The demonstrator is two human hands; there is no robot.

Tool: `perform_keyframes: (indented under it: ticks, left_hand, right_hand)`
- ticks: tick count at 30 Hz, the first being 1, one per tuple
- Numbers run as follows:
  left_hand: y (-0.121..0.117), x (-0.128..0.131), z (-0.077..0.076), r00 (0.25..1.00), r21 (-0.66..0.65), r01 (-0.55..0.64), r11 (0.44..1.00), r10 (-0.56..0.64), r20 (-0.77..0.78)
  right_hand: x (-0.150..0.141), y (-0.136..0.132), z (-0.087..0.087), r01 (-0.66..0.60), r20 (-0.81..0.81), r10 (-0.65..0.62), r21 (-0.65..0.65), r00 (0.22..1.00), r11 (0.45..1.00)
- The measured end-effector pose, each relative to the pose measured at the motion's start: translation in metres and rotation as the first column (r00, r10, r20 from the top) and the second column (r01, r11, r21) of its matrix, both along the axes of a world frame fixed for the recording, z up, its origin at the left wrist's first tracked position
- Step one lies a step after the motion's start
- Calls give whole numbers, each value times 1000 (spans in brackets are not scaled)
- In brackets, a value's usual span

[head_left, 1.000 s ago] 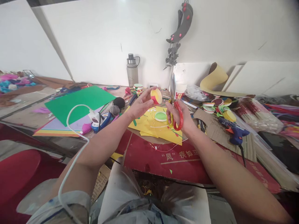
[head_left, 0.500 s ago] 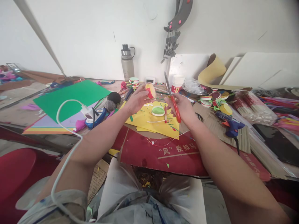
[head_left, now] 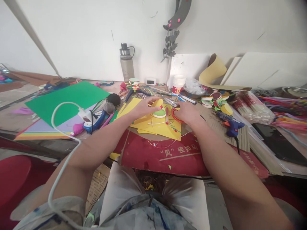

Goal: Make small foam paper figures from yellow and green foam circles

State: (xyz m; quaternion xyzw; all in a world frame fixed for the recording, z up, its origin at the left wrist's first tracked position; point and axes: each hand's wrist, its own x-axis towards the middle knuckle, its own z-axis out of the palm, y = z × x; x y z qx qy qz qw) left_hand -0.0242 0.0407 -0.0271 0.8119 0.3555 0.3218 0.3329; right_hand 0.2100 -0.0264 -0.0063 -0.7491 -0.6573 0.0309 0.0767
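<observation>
My left hand [head_left: 144, 108] holds a small round cup piece with a yellow face [head_left: 158, 103] and a bit of red side, its fingers curled round the edge. Right beneath lies a white-rimmed round piece with a green face [head_left: 160, 113] on yellow paper [head_left: 144, 125]. My right hand [head_left: 186, 111] is low at the table, its fingers on red-handled scissors [head_left: 177, 117] whose blades point away to the back left. Part of the handles is hidden under the fingers. A thin reddish stick [head_left: 167, 115] lies between the hands, among small paper scraps.
A bottle [head_left: 126, 64], a stack of paper cups [head_left: 178, 84] and a small white clock [head_left: 150, 81] stand at the back. To the right lie a blue glue gun [head_left: 232, 126] and a black phone [head_left: 279, 142]. Green sheet [head_left: 67, 99] and corded blue-white device [head_left: 94, 120] are left.
Both hands have come down to the table. The left brought the yellow-faced piece down beside the green one; the right lowered the scissors from upright to nearly flat. The view shifted slightly.
</observation>
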Motion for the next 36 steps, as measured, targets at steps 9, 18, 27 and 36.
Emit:
perform_keyframes:
  ticks: [9,18,27,36]
  left_hand:
    - [-8,6,4,952,239,-68,969,135,-274]
    - [-11,14,-3,951,246,-133,960,193,-241]
    - [-6,21,-16,952,235,-156,959,210,-225]
    - [-3,22,-17,952,193,-161,968,204,-228]
  right_hand:
    - [-5,-2,8,8,110,4,-109,994,994]
    - [-4,-3,8,-45,53,48,-60,997,997]
    - [3,3,0,-98,-46,101,56,994,994]
    - [-11,-1,8,-286,-209,307,124,929,950]
